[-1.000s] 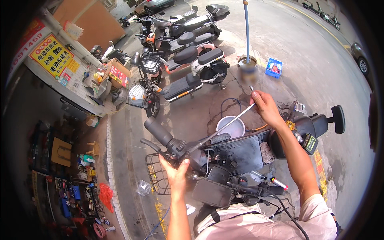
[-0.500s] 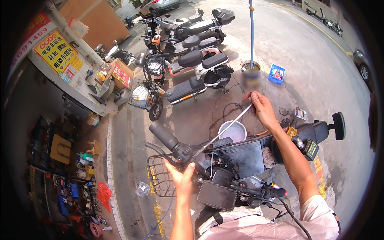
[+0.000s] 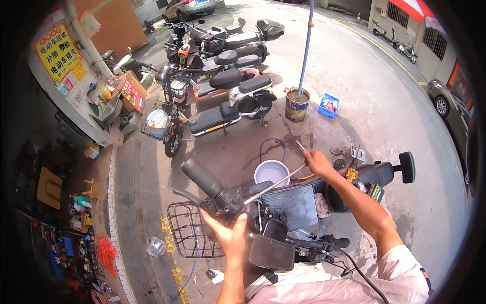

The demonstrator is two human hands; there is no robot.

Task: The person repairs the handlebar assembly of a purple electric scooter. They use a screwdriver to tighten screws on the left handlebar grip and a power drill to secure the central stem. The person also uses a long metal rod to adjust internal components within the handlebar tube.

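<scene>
My left hand [image 3: 230, 234] is wrapped round the handlebar [image 3: 232, 200] of an electric scooter, at the switch housing inside the black grip [image 3: 203, 177]. The thumb lies on the near side; the other fingers are partly hidden. My right hand [image 3: 321, 164] is closed round a long thin pale rod [image 3: 276, 184]. The rod slants down-left to the switch housing, and a short pale end sticks out beyond my fist. Whether it is stiff or a cable, I cannot tell. Below the handlebar are a wire basket [image 3: 191, 248], a dark rectangular panel [image 3: 272, 252] and the ribbed footboard [image 3: 296, 205].
Beyond the scooter stand a pale basin [image 3: 272, 172], a bucket [image 3: 297, 105] with a blue pole [image 3: 307, 55], and a blue crate [image 3: 329, 105]. A yellow-black power tool [image 3: 375, 192] lies by the seat. Parked scooters [image 3: 215, 119] fill the far left; tools clutter the lower left.
My right hand has come down and closer to the handlebar, and a rod end now shows past the fist. My left hand keeps its hold. The whole view has shifted.
</scene>
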